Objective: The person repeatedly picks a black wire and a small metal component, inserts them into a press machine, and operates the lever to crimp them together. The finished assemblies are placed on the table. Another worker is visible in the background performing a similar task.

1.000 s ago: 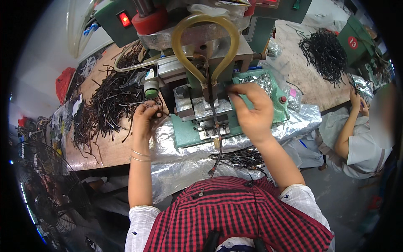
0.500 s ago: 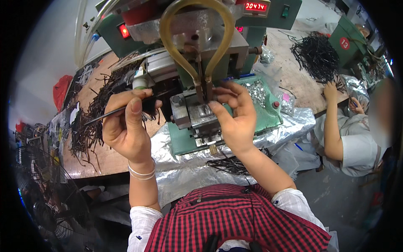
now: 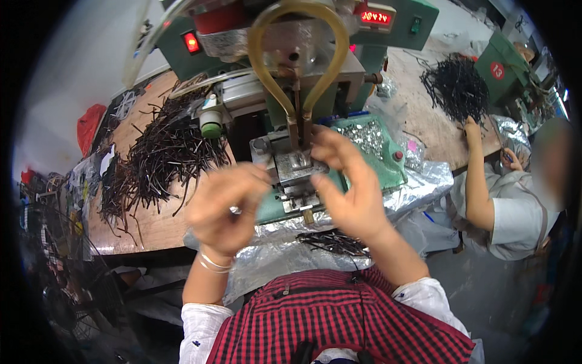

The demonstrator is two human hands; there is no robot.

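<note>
The left hand point(image 3: 221, 203) is moving from the wires point(image 3: 163, 151) at left toward the metal block point(image 3: 295, 162), blurring too much to tell its hold; the right hand point(image 3: 354, 188) is staying beside the block, thumb and fingers parted, any contact unclear.

A pale gray wall point(image 3: 66, 73) rises at the upper left, above a light-brown wooden workbench point(image 3: 104, 235). A wooden worktop point(image 3: 444, 143) also spans the upper right. Gray floor point(image 3: 491, 291) (rather dim) shows at lower right. A small white light point(image 3: 565, 96) shines far right.
</note>
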